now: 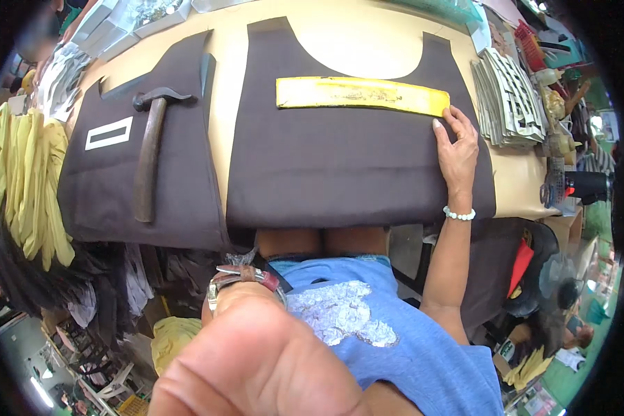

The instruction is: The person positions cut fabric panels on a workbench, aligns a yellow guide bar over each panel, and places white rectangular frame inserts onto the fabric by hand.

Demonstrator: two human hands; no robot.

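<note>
A yellow strip (360,93) with worn, dark-edged sides lies across the upper part of a dark brown apron-shaped fabric piece (340,166). At the strip's right end is my right hand (457,149), its fingertips touching the corner and its thumb apart on the fabric just below. My left hand (256,360) is very close to the camera at the bottom, palm side showing, its fingers hidden beyond the frame edge. A watch (246,276) is on its wrist. To the left, a hammer (152,152) rests on a second dark fabric piece (104,187) beside a white rectangular frame (109,132).
Yellow cloth pieces (28,180) hang at the table's left edge. Stacked white cut-out templates (506,97) stand at the right. Boxes of small parts (132,24) are at the back left of the tan table (222,90). Dark cloth (83,277) hangs below the left edge.
</note>
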